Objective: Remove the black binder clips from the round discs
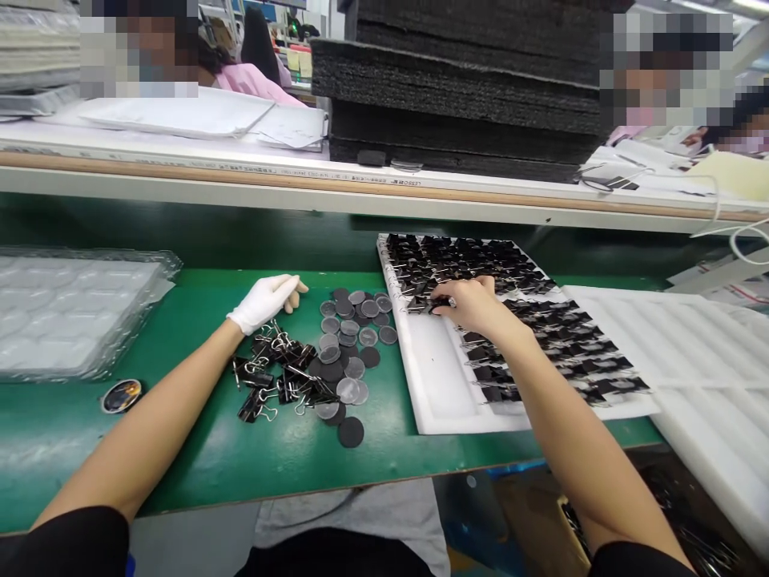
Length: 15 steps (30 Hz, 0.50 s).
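My left hand (pixel 267 303), in a white glove with bare fingertips, hovers just behind a pile of black binder clips (pixel 282 369). Its fingers are loosely bent and apart, with nothing visible in them. To the right of the clips lie many loose clear and black discs (pixel 354 336). My bare right hand (pixel 472 304) reaches over a white foam tray (pixel 441 369) filled with rows of binder clips (pixel 553 344). Thumb and fingers pinch a black binder clip (pixel 440 304) at the end of a row in the left column. Part of that clip is hidden by the fingers.
Clear plastic blister trays (pixel 78 312) lie at the left. A round printed piece (pixel 122 396) sits near my left forearm. More white foam trays (pixel 678 344) lean at the right. Above, a shelf edge (pixel 360 180) carries black foam sheets (pixel 462 96). Other people sit beyond.
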{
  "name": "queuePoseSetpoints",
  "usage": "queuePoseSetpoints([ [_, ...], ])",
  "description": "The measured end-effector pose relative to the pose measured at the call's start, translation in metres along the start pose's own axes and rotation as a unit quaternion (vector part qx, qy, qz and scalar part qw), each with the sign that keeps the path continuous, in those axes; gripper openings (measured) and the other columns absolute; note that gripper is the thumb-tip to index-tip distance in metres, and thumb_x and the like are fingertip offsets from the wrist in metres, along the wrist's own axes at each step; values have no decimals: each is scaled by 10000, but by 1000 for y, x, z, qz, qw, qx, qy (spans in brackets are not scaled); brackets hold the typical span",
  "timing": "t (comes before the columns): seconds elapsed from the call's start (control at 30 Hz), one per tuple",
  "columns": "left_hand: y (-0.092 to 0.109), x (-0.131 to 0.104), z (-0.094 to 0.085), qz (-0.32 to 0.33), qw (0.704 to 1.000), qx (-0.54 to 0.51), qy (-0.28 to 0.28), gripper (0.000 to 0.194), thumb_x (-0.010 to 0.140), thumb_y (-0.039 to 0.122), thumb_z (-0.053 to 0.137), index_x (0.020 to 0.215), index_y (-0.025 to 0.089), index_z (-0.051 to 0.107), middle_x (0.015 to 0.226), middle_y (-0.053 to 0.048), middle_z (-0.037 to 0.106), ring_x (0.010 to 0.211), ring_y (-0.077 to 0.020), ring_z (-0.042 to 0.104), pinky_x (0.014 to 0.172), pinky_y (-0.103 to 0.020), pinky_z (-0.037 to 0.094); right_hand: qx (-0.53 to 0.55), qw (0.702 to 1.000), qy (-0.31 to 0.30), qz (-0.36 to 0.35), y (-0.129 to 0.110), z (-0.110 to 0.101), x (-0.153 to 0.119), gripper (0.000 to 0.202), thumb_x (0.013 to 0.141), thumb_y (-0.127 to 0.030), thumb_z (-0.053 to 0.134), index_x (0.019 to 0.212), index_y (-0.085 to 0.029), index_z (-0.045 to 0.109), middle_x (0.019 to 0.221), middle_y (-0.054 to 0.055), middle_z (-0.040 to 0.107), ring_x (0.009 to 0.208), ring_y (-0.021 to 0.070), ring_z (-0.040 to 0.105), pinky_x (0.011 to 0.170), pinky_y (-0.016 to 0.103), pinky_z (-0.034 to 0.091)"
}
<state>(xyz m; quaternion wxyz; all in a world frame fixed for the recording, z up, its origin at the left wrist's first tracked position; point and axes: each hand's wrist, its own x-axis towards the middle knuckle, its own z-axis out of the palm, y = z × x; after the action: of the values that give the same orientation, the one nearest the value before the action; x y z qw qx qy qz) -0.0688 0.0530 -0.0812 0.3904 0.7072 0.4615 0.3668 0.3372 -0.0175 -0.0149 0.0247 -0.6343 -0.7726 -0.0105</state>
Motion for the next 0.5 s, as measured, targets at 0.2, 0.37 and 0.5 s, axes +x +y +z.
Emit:
queuePoseSetpoints([
  [0.2, -5, 2, 0, -9, 1000, -27, 5, 532, 945, 642, 546, 930, 147, 741, 675, -38, 676, 531, -121, 584, 542, -262, 470, -44, 999, 16, -5, -1, -2, -10, 314, 866, -256, 702, 1179, -240, 711, 1213, 103, 747, 1080, 334, 678, 957, 492, 315],
  [0.37, 1, 2, 6, -44, 994, -89, 55, 621, 905, 740, 544, 885, 140, 703, 642, -43, 645, 513, -110, 557, 518, -241, 450, -103, 982, 115, -110, -72, -3, -26, 237, 1000, -253, 569, 1206, -182, 664, 1122, 124, 725, 1056, 311, 649, 915, 447, 313],
  [0.5, 17, -25, -14, -36, 993, -14, 107, 561, 997, 647, 429, 995, 148, 685, 774, -64, 706, 634, -139, 639, 629, -264, 518, -96, 971, 39, -215, -120, 17, -26, 232, 1034, -184, 485, 1131, -159, 694, 1036, 95, 726, 993, 274, 668, 806, 395, 344],
])
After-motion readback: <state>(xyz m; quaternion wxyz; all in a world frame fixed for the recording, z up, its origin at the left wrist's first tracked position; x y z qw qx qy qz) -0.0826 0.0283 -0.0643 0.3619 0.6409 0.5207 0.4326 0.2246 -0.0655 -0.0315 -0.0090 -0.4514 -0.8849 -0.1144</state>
